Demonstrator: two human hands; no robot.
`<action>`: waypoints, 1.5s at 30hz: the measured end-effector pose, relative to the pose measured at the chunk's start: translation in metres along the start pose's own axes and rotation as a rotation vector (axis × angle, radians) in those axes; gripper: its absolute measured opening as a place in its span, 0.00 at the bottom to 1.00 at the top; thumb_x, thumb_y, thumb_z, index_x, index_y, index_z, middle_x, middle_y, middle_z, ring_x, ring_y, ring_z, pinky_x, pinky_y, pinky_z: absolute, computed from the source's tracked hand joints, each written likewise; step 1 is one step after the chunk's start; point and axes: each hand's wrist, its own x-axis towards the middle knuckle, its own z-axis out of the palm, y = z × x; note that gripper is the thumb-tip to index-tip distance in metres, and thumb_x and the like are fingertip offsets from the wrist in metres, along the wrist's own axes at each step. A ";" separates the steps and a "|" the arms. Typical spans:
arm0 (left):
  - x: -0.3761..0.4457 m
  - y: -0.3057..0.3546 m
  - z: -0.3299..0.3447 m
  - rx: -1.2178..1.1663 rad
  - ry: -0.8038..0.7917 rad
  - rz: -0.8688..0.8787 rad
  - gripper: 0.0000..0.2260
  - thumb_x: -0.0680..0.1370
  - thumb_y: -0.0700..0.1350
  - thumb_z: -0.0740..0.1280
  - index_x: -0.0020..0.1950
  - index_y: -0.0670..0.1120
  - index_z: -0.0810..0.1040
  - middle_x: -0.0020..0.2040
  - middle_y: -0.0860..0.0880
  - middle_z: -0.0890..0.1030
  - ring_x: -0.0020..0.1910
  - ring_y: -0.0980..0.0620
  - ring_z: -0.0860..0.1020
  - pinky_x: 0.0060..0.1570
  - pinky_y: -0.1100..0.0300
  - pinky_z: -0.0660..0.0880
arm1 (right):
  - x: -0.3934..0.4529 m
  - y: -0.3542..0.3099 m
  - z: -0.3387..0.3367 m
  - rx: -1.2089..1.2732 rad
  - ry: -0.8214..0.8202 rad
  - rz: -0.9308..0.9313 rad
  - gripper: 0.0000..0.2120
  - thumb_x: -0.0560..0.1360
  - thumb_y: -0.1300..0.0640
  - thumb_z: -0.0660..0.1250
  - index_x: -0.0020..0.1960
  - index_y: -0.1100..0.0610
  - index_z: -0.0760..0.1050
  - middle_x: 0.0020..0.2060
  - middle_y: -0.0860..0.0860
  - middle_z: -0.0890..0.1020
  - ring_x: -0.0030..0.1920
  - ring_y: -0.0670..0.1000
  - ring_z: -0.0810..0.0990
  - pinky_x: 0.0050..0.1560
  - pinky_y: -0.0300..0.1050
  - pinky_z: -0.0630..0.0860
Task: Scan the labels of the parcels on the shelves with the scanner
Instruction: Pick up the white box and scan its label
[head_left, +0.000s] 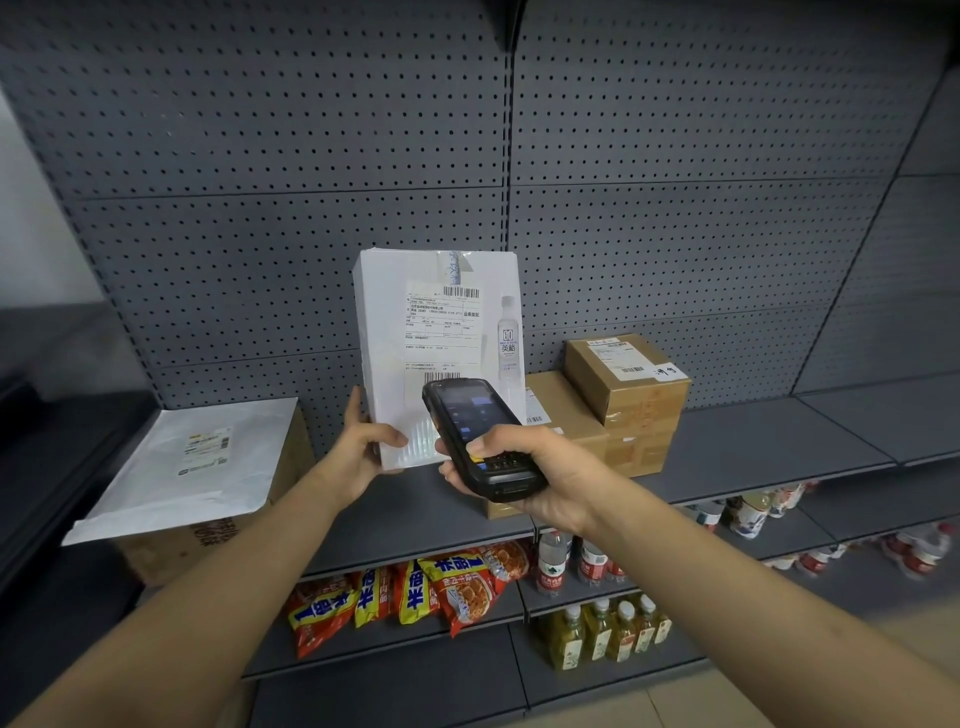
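Parcel — white, upright, barcoded label facing black scanner.

left hand gripping, right hand clasping

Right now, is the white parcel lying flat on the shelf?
No, the left hand holds the white parcel upright.

Snack bags, water bottles, perhaps oil bottles on lower shelves
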 end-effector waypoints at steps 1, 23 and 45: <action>0.001 -0.001 0.000 -0.004 0.004 -0.005 0.57 0.51 0.34 0.73 0.77 0.60 0.56 0.69 0.42 0.72 0.66 0.37 0.72 0.55 0.28 0.73 | 0.000 0.000 0.000 -0.004 0.000 0.002 0.16 0.65 0.68 0.67 0.52 0.71 0.74 0.50 0.63 0.80 0.43 0.57 0.84 0.53 0.47 0.80; 0.047 0.001 0.010 -0.019 -0.053 -0.156 0.35 0.61 0.40 0.71 0.69 0.48 0.71 0.65 0.40 0.76 0.62 0.37 0.75 0.50 0.36 0.78 | 0.057 -0.012 -0.068 -0.396 0.442 -0.135 0.20 0.69 0.71 0.70 0.55 0.55 0.71 0.48 0.54 0.81 0.48 0.53 0.80 0.42 0.44 0.76; 0.186 -0.050 0.138 -0.120 0.017 -0.551 0.14 0.76 0.51 0.65 0.58 0.46 0.74 0.58 0.39 0.77 0.54 0.37 0.76 0.59 0.35 0.73 | 0.111 -0.098 -0.251 -0.369 0.611 -0.052 0.41 0.55 0.67 0.77 0.66 0.59 0.66 0.57 0.62 0.81 0.55 0.63 0.81 0.58 0.61 0.77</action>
